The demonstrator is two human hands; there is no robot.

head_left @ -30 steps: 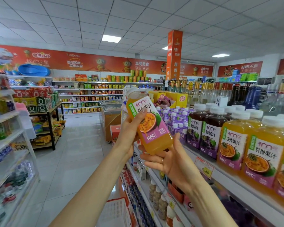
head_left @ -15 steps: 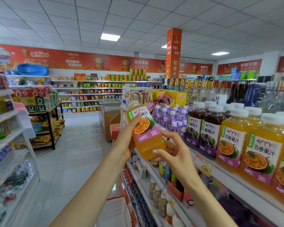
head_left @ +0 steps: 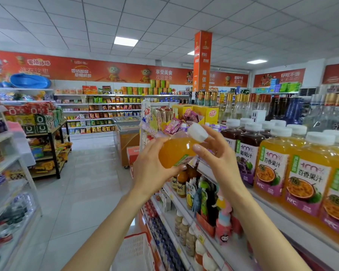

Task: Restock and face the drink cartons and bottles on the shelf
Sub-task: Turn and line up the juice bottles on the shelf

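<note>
Your left hand (head_left: 155, 169) wraps the smooth clear-plastic juice bottle (head_left: 174, 151), which is tilted with its ribbed white cap (head_left: 197, 132) pointing up-right. Your right hand (head_left: 219, 161) pinches the shoulder just below the cap.

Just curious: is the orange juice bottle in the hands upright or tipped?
Tipped. The juice bottle lies slanted, its white cap pointing upper right.

- Held plastic juice bottle (head_left: 176, 151): orange-yellow liquid, label edged in green and purple; its ribbed screw cap (head_left: 198, 132) is white.
- Square plastic passion-fruit bottles (head_left: 272, 163) on the shelf: orange-yellow, white caps, pale labels with a green strip, a purple foot and a fruit picture.
- Dark grape-juice bottles (head_left: 247, 151): brown-purple, purple grape print.
- Long wall banner (head_left: 86, 70): red, white lettering.
- Plastic shopping basket (head_left: 135, 251): whitish lattice, red rim.
</note>
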